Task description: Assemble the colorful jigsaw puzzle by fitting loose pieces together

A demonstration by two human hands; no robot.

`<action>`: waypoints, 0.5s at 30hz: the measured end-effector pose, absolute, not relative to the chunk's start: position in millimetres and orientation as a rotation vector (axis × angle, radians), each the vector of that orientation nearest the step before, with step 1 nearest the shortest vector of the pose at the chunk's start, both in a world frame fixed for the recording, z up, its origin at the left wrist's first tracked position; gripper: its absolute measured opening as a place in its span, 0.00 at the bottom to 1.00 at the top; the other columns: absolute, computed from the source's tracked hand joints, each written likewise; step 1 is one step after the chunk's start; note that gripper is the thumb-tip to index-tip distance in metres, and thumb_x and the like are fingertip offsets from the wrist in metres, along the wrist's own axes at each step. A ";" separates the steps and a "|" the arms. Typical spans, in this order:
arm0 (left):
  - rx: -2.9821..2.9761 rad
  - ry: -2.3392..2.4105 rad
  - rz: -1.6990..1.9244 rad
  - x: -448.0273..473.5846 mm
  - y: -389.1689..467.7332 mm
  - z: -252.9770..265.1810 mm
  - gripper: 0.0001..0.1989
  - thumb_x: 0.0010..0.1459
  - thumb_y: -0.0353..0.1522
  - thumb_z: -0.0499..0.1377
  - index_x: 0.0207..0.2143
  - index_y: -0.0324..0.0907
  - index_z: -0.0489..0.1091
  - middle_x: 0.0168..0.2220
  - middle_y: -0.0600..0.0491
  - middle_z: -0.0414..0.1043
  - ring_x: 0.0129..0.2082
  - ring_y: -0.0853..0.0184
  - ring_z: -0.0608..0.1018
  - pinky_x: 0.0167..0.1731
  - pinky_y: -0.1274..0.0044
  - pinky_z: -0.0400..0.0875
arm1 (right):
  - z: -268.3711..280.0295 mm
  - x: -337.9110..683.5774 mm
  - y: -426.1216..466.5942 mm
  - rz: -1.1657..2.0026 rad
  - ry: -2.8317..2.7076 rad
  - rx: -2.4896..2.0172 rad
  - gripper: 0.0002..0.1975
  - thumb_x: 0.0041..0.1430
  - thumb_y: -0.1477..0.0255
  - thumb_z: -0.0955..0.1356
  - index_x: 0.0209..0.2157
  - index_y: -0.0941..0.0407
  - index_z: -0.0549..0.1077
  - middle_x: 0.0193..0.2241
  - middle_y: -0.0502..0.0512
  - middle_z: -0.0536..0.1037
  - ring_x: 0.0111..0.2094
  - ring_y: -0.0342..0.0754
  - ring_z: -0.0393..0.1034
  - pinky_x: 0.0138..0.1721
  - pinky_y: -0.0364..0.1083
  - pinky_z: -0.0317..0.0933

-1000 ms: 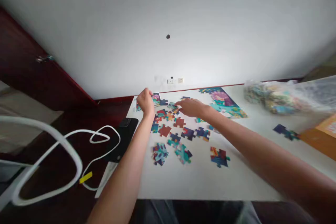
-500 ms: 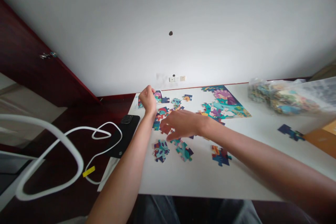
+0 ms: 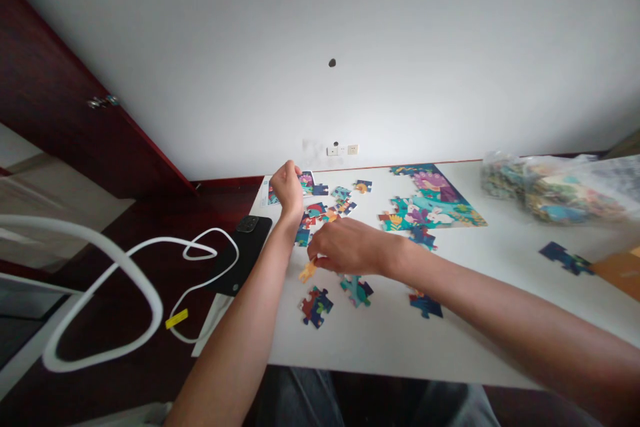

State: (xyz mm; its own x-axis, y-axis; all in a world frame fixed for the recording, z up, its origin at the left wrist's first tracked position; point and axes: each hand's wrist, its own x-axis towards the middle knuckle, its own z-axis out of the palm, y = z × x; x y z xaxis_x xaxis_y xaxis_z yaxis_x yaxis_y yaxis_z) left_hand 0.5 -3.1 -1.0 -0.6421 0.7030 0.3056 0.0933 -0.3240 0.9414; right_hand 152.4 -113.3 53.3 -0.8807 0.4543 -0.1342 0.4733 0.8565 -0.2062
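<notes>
My right hand [image 3: 345, 245] is low over the table, its fingers pinched at a yellow jigsaw piece [image 3: 307, 271]. Just nearer to me lies a red and dark-blue jigsaw piece [image 3: 317, 307], with a teal one [image 3: 357, 291] to its right. My left hand [image 3: 287, 187] is curled closed beside the printed picture card [image 3: 306, 181]; its palm side is hidden. Between and beyond my hands are several loose pieces, among them a red and teal one [image 3: 316, 209]. The joined part of the puzzle [image 3: 430, 203], with white rabbits, lies at the back right.
A black phone [image 3: 245, 250] lies at the table's left edge near a white cable [image 3: 200, 240]. Clear bags of pieces [image 3: 555, 190] and an orange-brown box [image 3: 620, 273] are on the right. Dark pieces [image 3: 566, 258] lie before the bags. The wall [image 3: 250, 80] stands behind.
My right hand has closed from spread fingers to a pinch, and a yellow piece now shows at its fingertips. A red and dark-blue piece shows where a teal and purple one was. My left hand stays closed.
</notes>
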 end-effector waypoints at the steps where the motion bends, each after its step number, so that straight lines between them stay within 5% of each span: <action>1: 1.016 1.507 2.018 0.6 -2.8 -0.7 0.16 0.56 0.32 0.55 0.16 0.42 0.61 0.16 0.59 0.54 0.18 0.73 0.59 0.21 0.78 0.53 | 54.4 152.8 -111.2 -0.319 2.957 0.779 0.12 0.68 0.72 0.64 0.40 0.55 0.82 0.37 0.59 0.83 0.36 0.50 0.77 0.35 0.45 0.60; 8: 0.997 1.497 2.032 -0.2 -0.5 -2.9 0.16 0.57 0.32 0.55 0.16 0.42 0.62 0.16 0.59 0.54 0.18 0.73 0.59 0.22 0.78 0.52 | 56.5 160.7 -108.6 -0.026 2.912 0.944 0.13 0.66 0.79 0.66 0.47 0.58 0.80 0.38 0.62 0.83 0.37 0.52 0.78 0.36 0.46 0.63; 11: 1.012 1.517 2.012 -0.1 -1.7 -3.7 0.16 0.57 0.32 0.55 0.16 0.42 0.62 0.16 0.59 0.55 0.18 0.73 0.60 0.22 0.78 0.53 | 58.2 156.3 -127.1 -0.082 2.856 0.849 0.11 0.67 0.67 0.70 0.45 0.59 0.81 0.38 0.63 0.83 0.39 0.56 0.79 0.38 0.49 0.66; 15: 1.025 1.495 2.018 1.5 -3.8 -4.2 0.15 0.56 0.32 0.55 0.17 0.42 0.62 0.16 0.60 0.54 0.18 0.73 0.59 0.22 0.78 0.53 | 47.7 141.8 -160.7 -0.139 2.863 0.729 0.26 0.57 0.49 0.74 0.41 0.59 0.82 0.40 0.63 0.82 0.42 0.60 0.78 0.37 0.51 0.69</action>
